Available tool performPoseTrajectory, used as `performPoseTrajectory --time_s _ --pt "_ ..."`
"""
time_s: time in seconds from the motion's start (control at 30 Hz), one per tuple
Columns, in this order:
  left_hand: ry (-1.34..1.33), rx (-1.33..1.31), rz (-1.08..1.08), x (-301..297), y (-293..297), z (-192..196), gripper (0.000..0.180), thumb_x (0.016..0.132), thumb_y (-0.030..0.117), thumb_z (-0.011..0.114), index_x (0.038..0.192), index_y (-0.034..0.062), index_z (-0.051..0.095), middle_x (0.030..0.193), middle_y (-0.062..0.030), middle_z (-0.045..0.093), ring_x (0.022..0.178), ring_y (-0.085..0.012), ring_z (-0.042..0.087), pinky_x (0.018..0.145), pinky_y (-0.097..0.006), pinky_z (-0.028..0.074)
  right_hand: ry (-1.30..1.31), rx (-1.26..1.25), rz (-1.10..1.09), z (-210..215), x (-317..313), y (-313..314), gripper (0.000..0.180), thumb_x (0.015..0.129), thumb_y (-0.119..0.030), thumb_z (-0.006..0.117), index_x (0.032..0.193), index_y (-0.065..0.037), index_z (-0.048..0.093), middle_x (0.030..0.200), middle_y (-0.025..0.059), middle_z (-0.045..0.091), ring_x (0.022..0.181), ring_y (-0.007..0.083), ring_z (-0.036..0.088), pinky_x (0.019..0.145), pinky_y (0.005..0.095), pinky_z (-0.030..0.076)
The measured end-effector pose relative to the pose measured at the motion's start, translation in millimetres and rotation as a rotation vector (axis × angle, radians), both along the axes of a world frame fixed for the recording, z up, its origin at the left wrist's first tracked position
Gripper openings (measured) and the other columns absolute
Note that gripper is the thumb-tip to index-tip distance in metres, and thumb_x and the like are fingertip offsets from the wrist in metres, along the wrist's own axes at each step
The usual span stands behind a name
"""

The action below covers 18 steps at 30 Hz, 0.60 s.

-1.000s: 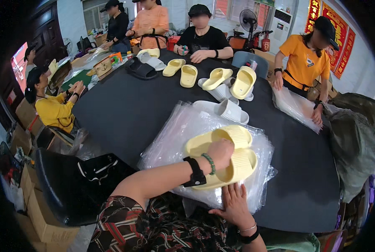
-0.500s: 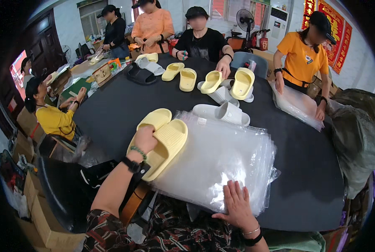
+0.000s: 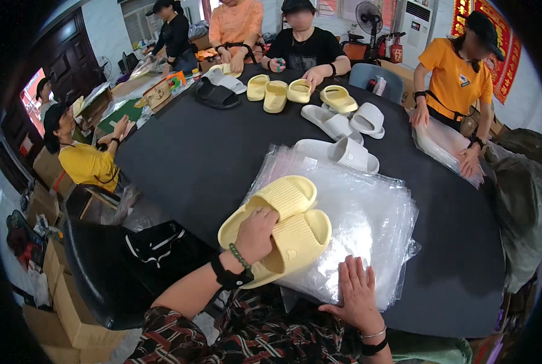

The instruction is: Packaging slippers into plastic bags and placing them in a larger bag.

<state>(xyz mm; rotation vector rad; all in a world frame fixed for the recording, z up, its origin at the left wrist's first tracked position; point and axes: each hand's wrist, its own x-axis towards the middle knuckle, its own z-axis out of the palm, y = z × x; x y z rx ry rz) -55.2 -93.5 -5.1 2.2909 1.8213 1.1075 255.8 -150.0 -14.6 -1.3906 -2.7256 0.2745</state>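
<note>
My left hand (image 3: pixel 255 238) grips a pair of pale yellow slides (image 3: pixel 304 246) side by side, its fingers closed inside them near the ribbed straps. The slides are over the left part of a stack of clear plastic bags (image 3: pixel 371 212) on the dark table. My right hand (image 3: pixel 354 296) lies flat on the front of that stack, fingers stretched out and holding nothing. Just behind the bags lies a light grey slide (image 3: pixel 350 153), partly touching or overlapping their far edge; which of these, I cannot tell.
Further back on the black table (image 3: pixel 180 145) are more grey slides (image 3: pixel 334 121), several yellow slides (image 3: pixel 275 97) and dark slides (image 3: pixel 216 96). A co-worker in black touches one yellow slide. At right, a person in orange (image 3: pixel 459 76) handles clear bags. A black chair (image 3: pixel 95 267) stands at my left.
My left hand has carried the yellow slides rightward, further over the bags. My right hand stays on the stack. Across the table, the co-worker's yellow slides have shifted, and the whole view has turned slightly.
</note>
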Motion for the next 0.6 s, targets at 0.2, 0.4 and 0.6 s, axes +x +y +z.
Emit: performPoseTrajectory --time_s 0.2,0.4,0.6 --pt "-0.073 -0.116 -0.125 -14.9 4.0 -6.2 0.021 0.074 -0.005 0.057 0.093 0.0019 0.060 0.092 -0.0163 0.056 0.091 -0.0410 0.053 0.080 -0.047 0.045 0.007 -0.002 -0.003 -0.2 -0.1 0.4 0.122 0.068 -0.073 0.069 0.151 0.004 0.024 0.160 0.0241 0.019 0.150 0.0400 0.011 0.119 0.0562 0.007" --pt "-0.141 -0.067 -0.144 -16.6 4.8 -3.2 0.016 0.075 -0.004 0.059 0.090 -0.0005 0.064 0.090 -0.0169 0.056 0.089 -0.0401 0.054 0.077 -0.045 0.045 0.011 0.007 -0.003 0.4 1.2 3.2 0.121 0.069 -0.074 0.068 0.151 0.004 0.024 0.160 0.0244 0.020 0.150 0.0403 0.012 0.119 0.0567 0.006" --pt "-0.049 -0.051 -0.172 -36.6 40.6 55.6 0.014 0.079 0.006 0.065 0.092 0.0017 0.069 0.091 -0.0178 0.062 0.087 -0.0382 0.059 0.075 -0.045 0.048 0.005 0.006 0.002 -5.7 8.2 3.3 0.121 0.071 -0.076 0.065 0.151 0.004 0.024 0.159 0.0263 0.020 0.150 0.0413 0.012 0.118 0.0594 0.005"
